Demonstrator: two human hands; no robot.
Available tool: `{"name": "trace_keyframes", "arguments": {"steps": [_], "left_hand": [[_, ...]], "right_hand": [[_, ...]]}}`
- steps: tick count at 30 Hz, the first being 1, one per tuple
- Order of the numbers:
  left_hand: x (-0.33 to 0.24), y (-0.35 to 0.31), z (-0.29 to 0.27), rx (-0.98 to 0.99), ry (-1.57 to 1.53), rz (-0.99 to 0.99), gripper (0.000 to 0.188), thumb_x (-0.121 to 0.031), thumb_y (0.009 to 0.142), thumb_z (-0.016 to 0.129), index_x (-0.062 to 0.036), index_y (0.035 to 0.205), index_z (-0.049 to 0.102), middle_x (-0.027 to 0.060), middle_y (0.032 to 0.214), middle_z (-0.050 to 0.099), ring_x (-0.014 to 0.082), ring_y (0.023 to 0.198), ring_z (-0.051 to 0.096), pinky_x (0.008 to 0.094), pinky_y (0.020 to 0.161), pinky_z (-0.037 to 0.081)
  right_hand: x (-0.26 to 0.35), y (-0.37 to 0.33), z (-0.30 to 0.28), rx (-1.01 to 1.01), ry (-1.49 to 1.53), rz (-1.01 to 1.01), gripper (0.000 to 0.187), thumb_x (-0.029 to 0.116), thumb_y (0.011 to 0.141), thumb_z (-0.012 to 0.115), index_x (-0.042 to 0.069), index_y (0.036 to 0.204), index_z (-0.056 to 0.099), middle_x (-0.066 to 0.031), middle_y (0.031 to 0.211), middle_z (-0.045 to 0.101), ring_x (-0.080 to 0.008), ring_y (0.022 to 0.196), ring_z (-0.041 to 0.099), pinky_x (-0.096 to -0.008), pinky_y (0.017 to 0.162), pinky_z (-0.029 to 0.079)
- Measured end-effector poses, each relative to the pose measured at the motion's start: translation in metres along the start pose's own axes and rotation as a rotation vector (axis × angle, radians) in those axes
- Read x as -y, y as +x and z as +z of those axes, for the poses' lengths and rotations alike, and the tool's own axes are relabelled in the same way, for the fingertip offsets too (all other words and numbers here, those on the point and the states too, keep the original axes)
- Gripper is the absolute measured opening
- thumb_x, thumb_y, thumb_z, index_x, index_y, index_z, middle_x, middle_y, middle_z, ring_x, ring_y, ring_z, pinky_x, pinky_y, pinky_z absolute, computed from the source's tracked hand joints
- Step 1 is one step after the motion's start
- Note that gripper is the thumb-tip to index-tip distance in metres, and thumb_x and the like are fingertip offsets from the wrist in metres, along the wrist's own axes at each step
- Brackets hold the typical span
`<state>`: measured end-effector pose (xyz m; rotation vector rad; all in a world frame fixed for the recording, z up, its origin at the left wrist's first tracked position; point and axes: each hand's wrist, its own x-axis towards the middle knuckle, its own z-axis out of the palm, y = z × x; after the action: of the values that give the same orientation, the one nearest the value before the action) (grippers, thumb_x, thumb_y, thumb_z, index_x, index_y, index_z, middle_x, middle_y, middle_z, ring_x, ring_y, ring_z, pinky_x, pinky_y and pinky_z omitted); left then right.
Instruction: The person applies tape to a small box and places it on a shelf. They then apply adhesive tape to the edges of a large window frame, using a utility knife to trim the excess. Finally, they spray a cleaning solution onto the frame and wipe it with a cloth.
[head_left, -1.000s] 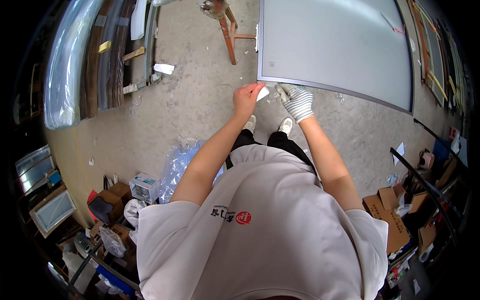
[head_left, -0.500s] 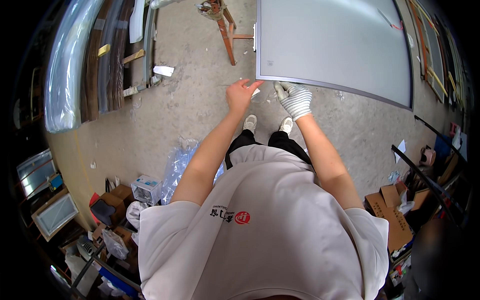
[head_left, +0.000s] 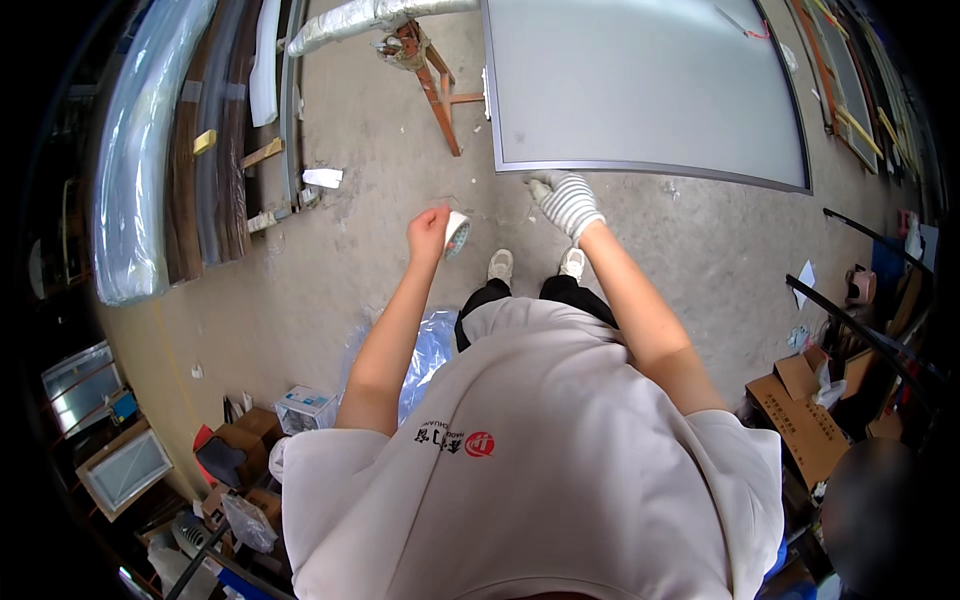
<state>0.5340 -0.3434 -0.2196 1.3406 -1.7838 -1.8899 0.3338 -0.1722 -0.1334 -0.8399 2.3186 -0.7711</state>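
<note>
This is a workshop for framed panels. The bare concrete floor (head_left: 370, 265) is stained and dotted with scraps. At the far side, a large pale panel (head_left: 640, 90) in a dark frame lies beside a rough wooden trestle (head_left: 442, 115). Along the far left, long brown and grey profiles (head_left: 190, 180) lie side by side, partly wrapped in clear plastic film (head_left: 130, 200). Long framed pieces (head_left: 840, 80) line the far right. Near left, a smaller framed pane (head_left: 125, 470) leans amid clutter and plastic bags (head_left: 250, 522); near right lies an opened cardboard box (head_left: 805, 425).
</note>
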Motion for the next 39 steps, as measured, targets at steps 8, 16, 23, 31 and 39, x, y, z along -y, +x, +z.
{"name": "trace_keyframes", "arguments": {"steps": [8, 16, 23, 31, 39], "left_hand": [[-0.028, -0.054, -0.014, 0.27, -0.247, -0.109, 0.042, -0.001, 0.082, 0.065, 0.0008, 0.122, 0.052, 0.0071, 0.103, 0.064, 0.013, 0.087, 0.061, 0.0255, 0.07, 0.053], [-0.093, -0.089, -0.015, 0.545, -0.213, 0.263, 0.057, 0.006, 0.079, 0.065, -0.0016, 0.132, 0.045, 0.008, 0.121, 0.056, 0.0098, 0.102, 0.055, 0.0242, 0.085, 0.047], [-0.102, -0.108, 0.022, 0.644, 0.101, 0.389, 0.086, 0.005, 0.073, 0.072, -0.0075, 0.145, 0.026, 0.0033, 0.097, 0.059, 0.0068, 0.082, 0.057, 0.0203, 0.073, 0.046], [-0.167, -0.177, 0.077, 0.938, 0.42, 0.698, 0.077, -0.016, 0.068, 0.078, -0.0075, 0.136, 0.043, 0.0056, 0.076, 0.065, 0.0126, 0.071, 0.061, 0.0275, 0.072, 0.048], [-0.207, -0.221, 0.21, 0.851, 0.723, 0.686, 0.056, -0.028, 0.078, 0.072, -0.0041, 0.124, 0.052, 0.0087, 0.063, 0.064, 0.0222, 0.057, 0.065, 0.0315, 0.057, 0.05]], "right_hand": [[0.071, 0.002, 0.012, 0.017, -0.06, -0.268, 0.03, 0.016, 0.085, 0.048, 0.005, 0.111, 0.06, -0.0194, 0.09, 0.065, -0.0339, 0.084, 0.064, -0.0383, 0.077, 0.051], [0.079, -0.047, -0.008, 0.177, 0.089, -0.224, 0.053, 0.036, 0.082, 0.066, 0.001, 0.12, 0.056, -0.0186, 0.118, 0.059, -0.0276, 0.108, 0.058, -0.0356, 0.09, 0.047], [0.054, -0.115, -0.009, -0.159, 0.232, -0.152, 0.027, 0.027, 0.077, 0.069, 0.006, 0.092, 0.062, -0.0147, 0.091, 0.062, -0.0337, 0.084, 0.061, -0.0405, 0.076, 0.049], [0.009, -0.181, -0.088, -0.436, -0.038, 0.018, 0.02, 0.021, 0.082, 0.06, 0.002, 0.085, 0.061, -0.0187, 0.08, 0.062, -0.0359, 0.078, 0.061, -0.0438, 0.07, 0.048], [-0.082, -0.278, -0.215, -1.058, -0.092, -0.366, 0.011, 0.003, 0.069, 0.057, 0.007, 0.065, 0.047, -0.0093, 0.057, 0.049, -0.0301, 0.053, 0.049, -0.0391, 0.053, 0.041]]}}
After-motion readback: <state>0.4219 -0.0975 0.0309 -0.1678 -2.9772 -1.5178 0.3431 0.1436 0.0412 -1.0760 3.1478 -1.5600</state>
